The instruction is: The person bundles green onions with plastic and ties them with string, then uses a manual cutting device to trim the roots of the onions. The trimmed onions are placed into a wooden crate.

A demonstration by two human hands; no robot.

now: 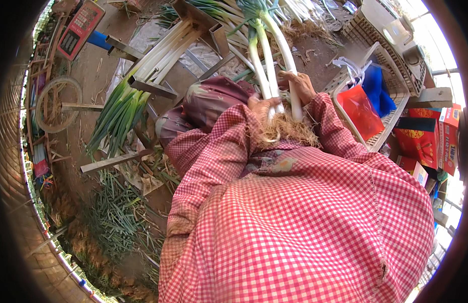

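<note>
Three long green onions with white stalks [270,72] lie across my lap, roots towards me and green tops away. My left hand [262,106] is closed around the lower ends of two of them. My right hand [300,87] grips the third stalk, the one on the right, a little above its roots. Tangled brown roots [288,130] hang over the checked cloth at my lap. At the left, a bundle of green onions [158,62] rests in a metal frame [154,88], its green leaves pointing down towards the lower left.
More green onions [294,11] lie on the ground ahead. A plastic crate [398,113] at the right holds a red bag [360,111] and a blue one [376,91]. Red boxes [417,140] stand beyond it. Cut leaves [116,216] are heaped at lower left; metal bars [114,161] jut leftwards.
</note>
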